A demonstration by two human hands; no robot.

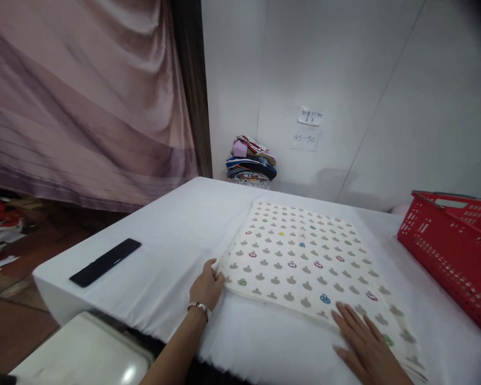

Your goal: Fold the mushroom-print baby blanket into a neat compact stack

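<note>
A folded cream cloth [304,256] printed with small grey and coloured shapes lies flat on the white-covered table [172,235]. My left hand [206,286], with a bracelet at the wrist, grips the cloth's near left corner with curled fingers. My right hand [364,342] lies flat, fingers spread, pressing on the cloth's near right edge.
A red plastic basket [452,251] stands at the table's right side. A black flat bar [105,261] lies near the left edge. A stack of folded coloured fabrics [251,160] sits at the back by the wall. A pink curtain [84,96] hangs on the left.
</note>
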